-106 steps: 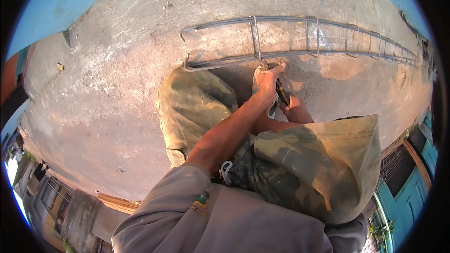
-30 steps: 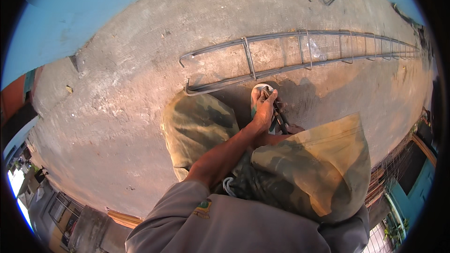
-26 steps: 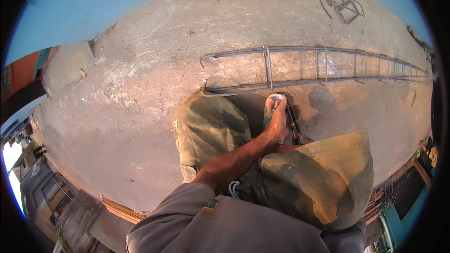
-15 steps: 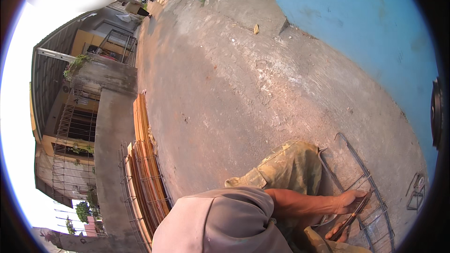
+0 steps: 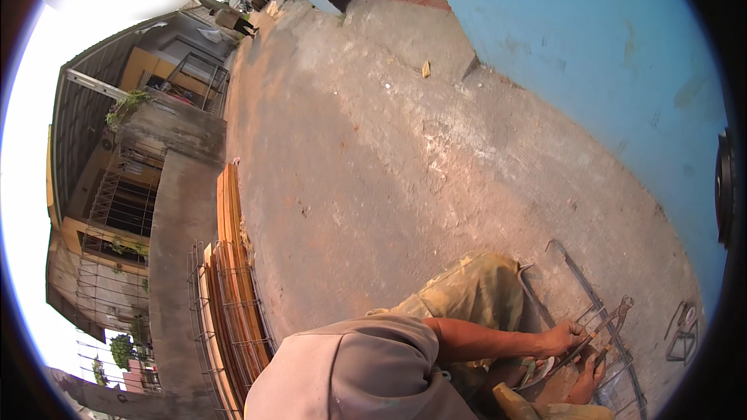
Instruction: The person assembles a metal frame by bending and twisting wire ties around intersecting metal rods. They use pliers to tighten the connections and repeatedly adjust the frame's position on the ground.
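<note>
A pair of steel pincers (image 5: 623, 307) points away to the right over a ladder-like frame of bent reinforcing bars (image 5: 578, 273) on the ground. My left hand (image 5: 562, 337) is closed at one of its handles, the fingertips partly hidden. Lower down, my right hand (image 5: 588, 379) is closed around the other handle. The handles stand apart. The frame's long bars are joined by thin cross rods, and its near end lies under and beside my right hand. My knee in camouflage trousers (image 5: 475, 288) is bent at the frame's left side.
Small bent metal pieces (image 5: 682, 334) lie on the concrete at right, below a blue wall (image 5: 591, 47). To the left, timber planks (image 5: 228, 210) and a wire-mesh cage (image 5: 201, 303) lean along a low grey wall (image 5: 180, 225). Another person (image 5: 233, 22) stands far up the lane.
The pincers have swung outward, so their jaws now reach past the frame's outer bar, and their handles have spread. My right hand has shifted right; my left hand has moved slightly left.
</note>
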Motion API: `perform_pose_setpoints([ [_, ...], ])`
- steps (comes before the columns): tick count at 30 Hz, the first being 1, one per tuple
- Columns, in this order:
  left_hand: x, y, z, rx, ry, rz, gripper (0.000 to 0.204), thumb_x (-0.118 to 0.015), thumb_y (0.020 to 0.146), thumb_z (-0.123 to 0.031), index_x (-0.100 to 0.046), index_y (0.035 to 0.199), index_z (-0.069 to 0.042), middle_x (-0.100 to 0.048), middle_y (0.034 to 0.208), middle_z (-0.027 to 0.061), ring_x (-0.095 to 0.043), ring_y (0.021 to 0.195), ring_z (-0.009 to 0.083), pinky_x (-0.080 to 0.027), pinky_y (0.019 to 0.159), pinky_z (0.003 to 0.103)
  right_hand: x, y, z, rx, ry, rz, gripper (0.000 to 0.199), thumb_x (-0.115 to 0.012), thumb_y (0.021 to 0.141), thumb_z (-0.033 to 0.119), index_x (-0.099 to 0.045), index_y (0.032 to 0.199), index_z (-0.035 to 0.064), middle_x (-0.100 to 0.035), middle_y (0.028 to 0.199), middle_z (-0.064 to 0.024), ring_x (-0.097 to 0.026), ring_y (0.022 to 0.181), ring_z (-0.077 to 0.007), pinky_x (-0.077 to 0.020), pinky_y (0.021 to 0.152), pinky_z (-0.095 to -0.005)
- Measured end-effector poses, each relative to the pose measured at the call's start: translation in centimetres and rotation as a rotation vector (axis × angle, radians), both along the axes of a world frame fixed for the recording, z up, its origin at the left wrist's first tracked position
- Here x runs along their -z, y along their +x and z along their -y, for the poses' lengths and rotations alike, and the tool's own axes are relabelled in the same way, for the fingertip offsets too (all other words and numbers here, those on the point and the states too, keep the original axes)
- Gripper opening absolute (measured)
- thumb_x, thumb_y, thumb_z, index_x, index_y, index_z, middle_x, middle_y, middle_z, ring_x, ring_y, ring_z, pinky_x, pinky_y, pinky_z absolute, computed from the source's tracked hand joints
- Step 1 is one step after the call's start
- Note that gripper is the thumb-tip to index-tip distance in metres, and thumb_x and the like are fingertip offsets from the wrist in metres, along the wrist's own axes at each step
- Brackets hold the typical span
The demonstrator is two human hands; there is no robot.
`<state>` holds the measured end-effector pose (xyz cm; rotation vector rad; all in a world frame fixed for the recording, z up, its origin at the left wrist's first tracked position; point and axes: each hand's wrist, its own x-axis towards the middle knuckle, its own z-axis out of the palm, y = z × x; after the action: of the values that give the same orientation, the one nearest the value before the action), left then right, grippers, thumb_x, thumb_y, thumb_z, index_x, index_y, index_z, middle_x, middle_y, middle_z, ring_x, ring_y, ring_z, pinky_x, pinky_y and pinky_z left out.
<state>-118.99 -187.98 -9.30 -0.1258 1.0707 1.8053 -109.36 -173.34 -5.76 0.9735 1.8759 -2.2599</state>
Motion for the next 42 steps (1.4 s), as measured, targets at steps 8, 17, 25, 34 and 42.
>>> perform_pose_setpoints([
  [8, -2.0, 2.7, 1.8, 0.076, -0.157, -0.188, 0.014, -0.054, 0.094, -0.009, -0.06, 0.086, 0.001, -0.057, 0.065, 0.003, -0.057, 0.062, 0.012, -0.046, 0.055, 0.03, -2.5, -8.8, -7.6, 0.026, 1.197, -0.055, 0.045, -0.046, 0.1, 0.032, -0.054, 0.128, -0.0024, -0.058, 0.127, -0.0194, -0.054, 0.119, -0.0303, -0.0408, 0.1, -0.0393],
  [17, -2.8, -4.0, -1.9, -0.368, -0.142, -0.365, 0.019, -0.057, 0.097, -0.02, -0.06, 0.092, -0.002, -0.056, 0.077, -0.0009, -0.052, 0.068, 0.0083, -0.047, 0.058, 0.026, -4.1, -7.1, 5.0, -0.042, 0.396, -0.106, 0.037, -0.044, 0.099, 0.016, -0.052, 0.13, -0.0035, -0.06, 0.121, -0.019, -0.059, 0.112, -0.0285, -0.0483, 0.092, -0.0371],
  [25, -0.9, -3.5, 1.3, -0.068, -0.279, -0.131, 0.019, -0.065, 0.092, -0.017, -0.064, 0.098, 0.001, -0.064, 0.08, 0.0044, -0.059, 0.066, 0.0107, -0.047, 0.054, 0.025, 1.2, -3.0, 4.6, -0.056, 0.559, 0.188, 0.02, -0.053, 0.096, 0.012, -0.062, 0.109, -0.0003, -0.061, 0.08, -0.0129, -0.057, 0.07, -0.0173, -0.0474, 0.064, -0.0314],
  [34, 1.2, -18.1, 8.2, 0.238, -0.851, -0.178, 0.034, -0.062, 0.093, -0.032, -0.063, 0.097, 0.002, -0.064, 0.078, 0.008, -0.052, 0.051, 0.0096, -0.037, 0.04, 0.022, 5.5, -2.6, -1.3, 0.393, 0.22, 0.202, 0.014, -0.053, 0.098, 0.015, -0.062, 0.093, 0.0052, -0.049, 0.068, 0.0014, -0.04, 0.051, -0.0048, -0.0312, 0.041, -0.0227],
  [42, 4.1, -19.3, 9.6, 0.343, -0.515, -0.032, 0.032, -0.059, 0.096, -0.027, -0.063, 0.111, 0.001, -0.069, 0.084, 0.0077, -0.052, 0.057, 0.0086, -0.038, 0.045, 0.02, 8.1, -3.1, -0.1, 0.504, 0.034, 0.305, 0.013, -0.059, 0.096, 0.019, -0.063, 0.094, 0.0073, -0.05, 0.065, 0.0021, -0.039, 0.045, -0.0059, -0.0295, 0.038, -0.0227],
])
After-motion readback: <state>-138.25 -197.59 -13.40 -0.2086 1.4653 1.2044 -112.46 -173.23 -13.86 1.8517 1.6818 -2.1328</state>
